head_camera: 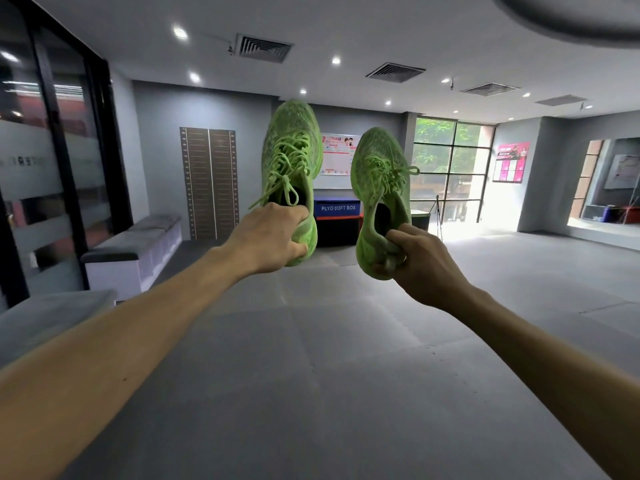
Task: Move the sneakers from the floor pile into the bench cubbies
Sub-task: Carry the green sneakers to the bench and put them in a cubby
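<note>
Two lime-green sneakers hang in the air in front of me, toes pointing up. My left hand (268,237) grips the heel of the left sneaker (291,157). My right hand (420,263) pinches the heel collar of the right sneaker (379,181). Both arms are stretched out at chest height. The bench with cubbies (135,252) stands against the left wall, well ahead and to the left of my hands; its cubby openings face right. No floor pile is in view.
Grey floor mats (311,358) cover the open room. A blue and black plyo soft box (337,220) stands at the far wall behind the sneakers. Glass doors (52,150) line the left side. A grey lidded surface (45,317) sits near my left forearm. Windows (450,168) at far right.
</note>
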A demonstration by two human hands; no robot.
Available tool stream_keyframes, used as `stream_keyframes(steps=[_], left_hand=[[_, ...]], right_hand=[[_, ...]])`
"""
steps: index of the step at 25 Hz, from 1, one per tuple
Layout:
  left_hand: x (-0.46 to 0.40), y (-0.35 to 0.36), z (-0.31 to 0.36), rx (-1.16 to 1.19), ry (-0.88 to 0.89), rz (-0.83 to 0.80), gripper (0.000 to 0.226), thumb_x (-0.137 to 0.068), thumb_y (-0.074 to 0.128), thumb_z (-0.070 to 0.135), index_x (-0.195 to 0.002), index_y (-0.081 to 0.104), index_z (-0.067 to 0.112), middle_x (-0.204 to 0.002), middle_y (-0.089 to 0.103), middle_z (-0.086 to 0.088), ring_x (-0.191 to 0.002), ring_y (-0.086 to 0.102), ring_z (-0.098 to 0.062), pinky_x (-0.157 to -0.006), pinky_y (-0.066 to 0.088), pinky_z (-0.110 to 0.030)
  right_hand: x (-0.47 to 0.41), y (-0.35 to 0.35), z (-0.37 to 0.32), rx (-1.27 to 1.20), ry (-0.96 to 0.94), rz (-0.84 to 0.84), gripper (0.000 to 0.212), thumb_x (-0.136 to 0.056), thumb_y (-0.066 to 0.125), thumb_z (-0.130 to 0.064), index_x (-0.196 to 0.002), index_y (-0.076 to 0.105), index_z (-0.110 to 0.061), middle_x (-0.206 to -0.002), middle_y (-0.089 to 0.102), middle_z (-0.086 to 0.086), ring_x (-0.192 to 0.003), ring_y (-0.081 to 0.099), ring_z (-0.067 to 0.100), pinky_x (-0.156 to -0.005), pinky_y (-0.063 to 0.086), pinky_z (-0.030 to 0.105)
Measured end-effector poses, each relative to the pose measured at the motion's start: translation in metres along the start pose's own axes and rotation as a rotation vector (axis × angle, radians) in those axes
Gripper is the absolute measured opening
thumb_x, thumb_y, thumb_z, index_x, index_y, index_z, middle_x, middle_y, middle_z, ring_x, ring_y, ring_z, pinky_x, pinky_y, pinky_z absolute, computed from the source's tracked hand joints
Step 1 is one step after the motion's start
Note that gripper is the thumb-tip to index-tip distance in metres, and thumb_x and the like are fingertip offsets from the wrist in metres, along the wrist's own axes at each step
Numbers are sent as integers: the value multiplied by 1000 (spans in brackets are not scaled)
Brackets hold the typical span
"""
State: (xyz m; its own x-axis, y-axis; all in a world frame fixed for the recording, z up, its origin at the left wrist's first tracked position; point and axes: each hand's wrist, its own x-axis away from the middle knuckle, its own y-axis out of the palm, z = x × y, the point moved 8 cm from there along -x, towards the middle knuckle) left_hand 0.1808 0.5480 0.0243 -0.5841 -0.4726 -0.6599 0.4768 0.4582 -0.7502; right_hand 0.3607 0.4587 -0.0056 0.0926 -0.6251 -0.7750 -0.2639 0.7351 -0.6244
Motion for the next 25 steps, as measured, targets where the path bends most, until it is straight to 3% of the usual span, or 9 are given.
stream_keyframes(steps=[7,11,16,21,25], left_hand=[[-117,89,-82,-41,-14,-7,42,-75,69,30,-64,30,25,-60,41,7,-62,45,-25,-55,28,-30],[-159,136,-131,-67,-55,-30,42,-74,69,28,-63,29,25,-60,41,6,-62,46,-25,-57,30,-30],[-201,197,-211,-151,-211,-55,39,-74,67,26,-64,30,23,-61,40,4,-66,47,-28,-57,32,-32],[-211,213,-290,-257,-416,-45,32,-73,69,24,-68,37,21,-61,42,4,-65,48,-25,-56,32,-31],[-167,190,-357,-443,-643,-57,27,-70,69,23,-73,43,18,-62,45,1,-65,49,-27,-57,33,-32]], right_hand=[[-103,97,98,-15,-6,15,23,-74,71,-7,-71,50,-15,-73,46,-1,-66,43,24,-56,45,40],[-154,161,146,-59,-36,-10,20,-74,75,-14,-75,56,-9,-75,51,4,-68,46,26,-58,45,42],[-236,262,194,-177,-150,-46,28,-70,81,-23,-76,57,-10,-75,49,2,-66,48,25,-59,46,42],[-321,361,194,-343,-353,-75,31,-68,81,-19,-71,51,-15,-72,44,-2,-64,47,24,-58,38,33],[-363,443,131,-528,-536,-100,34,-69,81,-18,-67,48,-13,-69,39,-3,-61,44,28,-57,32,31]])
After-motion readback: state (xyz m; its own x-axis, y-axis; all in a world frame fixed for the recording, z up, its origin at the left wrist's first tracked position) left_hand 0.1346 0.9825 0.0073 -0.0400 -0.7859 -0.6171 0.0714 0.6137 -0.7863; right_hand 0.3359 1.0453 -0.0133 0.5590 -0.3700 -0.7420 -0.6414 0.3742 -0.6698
